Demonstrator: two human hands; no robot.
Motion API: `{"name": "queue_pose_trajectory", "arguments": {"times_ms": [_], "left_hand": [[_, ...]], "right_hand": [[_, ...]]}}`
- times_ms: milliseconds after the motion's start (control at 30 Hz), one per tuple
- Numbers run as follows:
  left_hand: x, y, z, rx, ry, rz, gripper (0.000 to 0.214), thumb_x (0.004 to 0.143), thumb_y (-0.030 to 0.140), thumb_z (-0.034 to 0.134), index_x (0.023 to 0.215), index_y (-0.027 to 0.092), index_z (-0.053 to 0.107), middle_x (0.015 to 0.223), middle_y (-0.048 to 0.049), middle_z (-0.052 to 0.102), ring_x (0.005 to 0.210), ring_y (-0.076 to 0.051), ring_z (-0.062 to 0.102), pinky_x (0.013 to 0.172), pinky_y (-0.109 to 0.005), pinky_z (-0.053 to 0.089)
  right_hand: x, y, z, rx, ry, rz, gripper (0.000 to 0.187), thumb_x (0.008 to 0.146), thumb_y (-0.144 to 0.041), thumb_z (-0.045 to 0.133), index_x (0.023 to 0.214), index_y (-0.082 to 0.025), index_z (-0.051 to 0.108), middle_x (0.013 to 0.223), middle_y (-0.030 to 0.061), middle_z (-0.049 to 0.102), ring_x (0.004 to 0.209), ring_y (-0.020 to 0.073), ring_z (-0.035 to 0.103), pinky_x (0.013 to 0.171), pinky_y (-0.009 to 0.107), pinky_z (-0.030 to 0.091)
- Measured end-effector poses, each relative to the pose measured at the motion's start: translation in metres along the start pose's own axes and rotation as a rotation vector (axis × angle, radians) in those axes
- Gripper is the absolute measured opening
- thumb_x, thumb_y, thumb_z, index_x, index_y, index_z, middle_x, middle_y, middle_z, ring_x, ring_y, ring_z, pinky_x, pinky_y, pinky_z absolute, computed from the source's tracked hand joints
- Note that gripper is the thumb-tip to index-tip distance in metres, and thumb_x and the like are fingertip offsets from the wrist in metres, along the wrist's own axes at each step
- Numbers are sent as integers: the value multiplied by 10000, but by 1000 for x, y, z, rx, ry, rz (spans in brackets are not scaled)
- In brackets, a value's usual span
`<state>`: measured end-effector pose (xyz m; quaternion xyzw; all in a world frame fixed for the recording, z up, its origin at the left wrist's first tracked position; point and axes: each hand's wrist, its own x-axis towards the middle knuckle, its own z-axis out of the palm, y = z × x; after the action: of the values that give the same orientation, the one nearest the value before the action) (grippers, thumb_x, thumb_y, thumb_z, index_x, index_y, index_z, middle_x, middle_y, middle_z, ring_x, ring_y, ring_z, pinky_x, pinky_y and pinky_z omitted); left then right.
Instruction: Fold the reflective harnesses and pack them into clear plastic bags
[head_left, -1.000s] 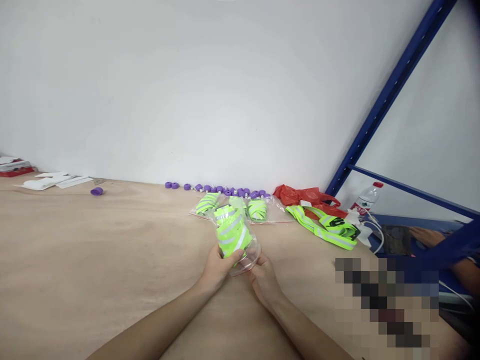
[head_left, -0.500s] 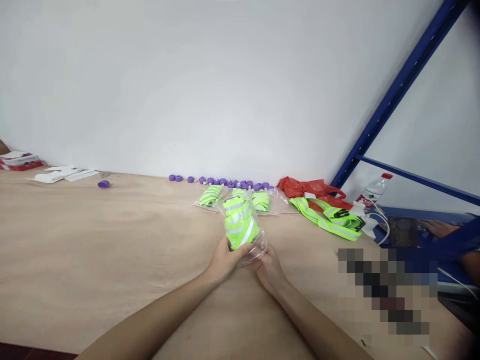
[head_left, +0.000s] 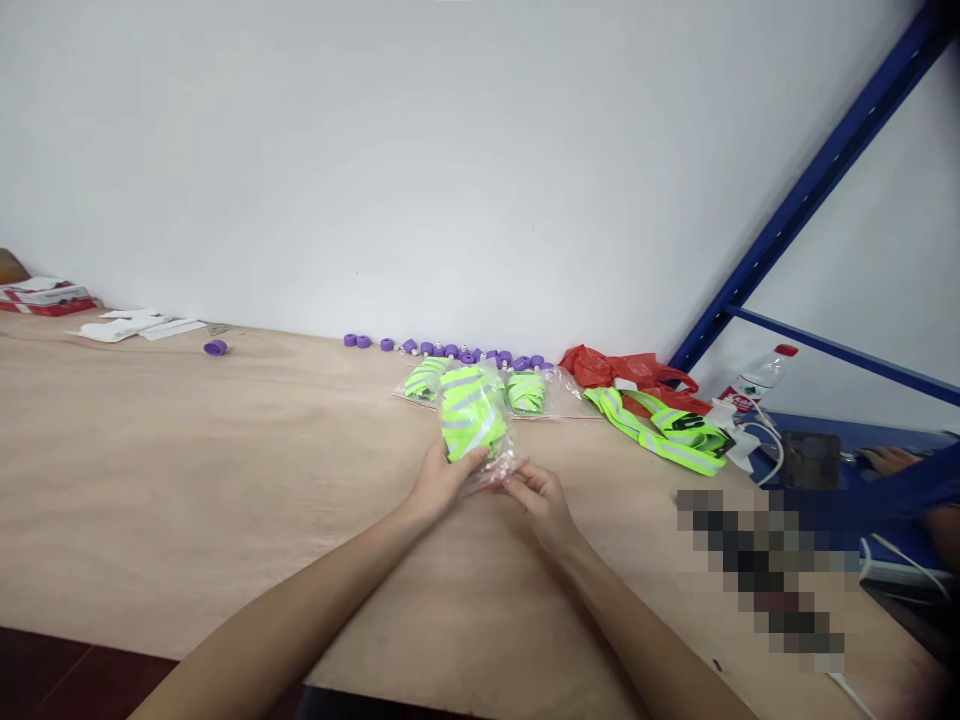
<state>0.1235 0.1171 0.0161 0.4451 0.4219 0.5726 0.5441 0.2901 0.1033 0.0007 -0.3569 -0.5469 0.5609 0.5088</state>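
A clear plastic bag with a folded neon-green reflective strap (head_left: 472, 418) stands upright over the wooden table (head_left: 225, 470). My left hand (head_left: 442, 480) is closed around the bag's lower left side. My right hand (head_left: 538, 492) pinches the bag's near edge with thumb and fingers. Behind the held bag lie other bagged green straps (head_left: 525, 392) flat on the table.
A row of purple rollers (head_left: 450, 351) runs along the white wall. An unbagged green strap (head_left: 660, 432) and a red plastic bag (head_left: 622, 370) lie to the right, near a water bottle (head_left: 759, 380) and blue shelf frame (head_left: 817, 180). Another person's hand (head_left: 885, 460) rests at far right. Papers (head_left: 135, 325) lie far left.
The bag has been tipped more upright and drawn slightly left. My right hand moved from under the bag's open end to pinching its edge, which now looks flattened. The camera tilted down.
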Motion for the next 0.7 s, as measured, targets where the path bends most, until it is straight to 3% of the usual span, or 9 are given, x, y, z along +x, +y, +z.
{"name": "queue_pose_trajectory", "arguments": {"times_ms": [100, 167, 267, 367, 433, 567, 700], "left_hand": [[11, 3, -11, -14, 55, -8, 565, 601, 476, 882, 994, 107, 713, 1072, -142, 764, 1045, -333, 691, 933, -409, 516], [14, 5, -14, -38, 59, -28, 602, 593, 476, 890, 1034, 112, 703, 1128, -148, 751, 1083, -329, 681, 962, -413, 512], [10, 6, -13, -95, -25, -104, 648, 585, 450, 907, 1101, 123, 690, 1170, -159, 738, 1026, -316, 711, 909, -427, 559], [4, 8, -13, -144, -241, -330, 637, 625, 409, 907, 1150, 129, 679, 1119, -160, 751, 862, -275, 748, 799, -408, 608], [2, 9, -16, -124, -410, -489, 592, 658, 384, 899, 1148, 133, 683, 1065, -143, 764, 818, -249, 753, 780, -372, 615], [3, 12, -26, -8, -599, -630, 517, 723, 470, 844, 1092, 138, 699, 939, -124, 777, 766, -243, 753, 743, -366, 615], [5, 15, -30, 43, -673, -696, 581, 746, 639, 755, 982, 110, 720, 837, -136, 775, 708, -241, 742, 721, -365, 607]], "right_hand": [[4, 7, -13, -158, 74, -55, 292, 841, -460, 690, 922, -189, 762, 773, 55, 747, 663, 206, 705, 694, 366, 602], [9, 12, -22, -291, 169, -127, 337, 865, -418, 652, 1106, -190, 714, 865, 60, 731, 632, 177, 678, 637, 337, 596], [15, 15, -35, -616, 239, -340, 572, 876, -302, 613, 1433, -223, 509, 1263, 145, 640, 943, 237, 698, 779, 392, 607], [17, 8, -40, -984, 140, -606, 686, 892, -201, 549, 1549, -240, 354, 1543, 178, 418, 1373, 319, 476, 1046, 512, 483], [15, 2, -39, -1188, 24, -747, 686, 890, -150, 510, 1551, -251, 355, 1591, 157, 374, 1464, 326, 361, 1136, 553, 372], [10, -4, -32, -1400, -193, -924, 634, 869, -123, 504, 1493, -229, 454, 1495, 143, 529, 1419, 300, 442, 1176, 541, 299], [10, -4, -29, -1386, -281, -921, 606, 865, -160, 515, 1469, -156, 472, 1379, 164, 631, 1341, 270, 534, 1137, 487, 375]]}}
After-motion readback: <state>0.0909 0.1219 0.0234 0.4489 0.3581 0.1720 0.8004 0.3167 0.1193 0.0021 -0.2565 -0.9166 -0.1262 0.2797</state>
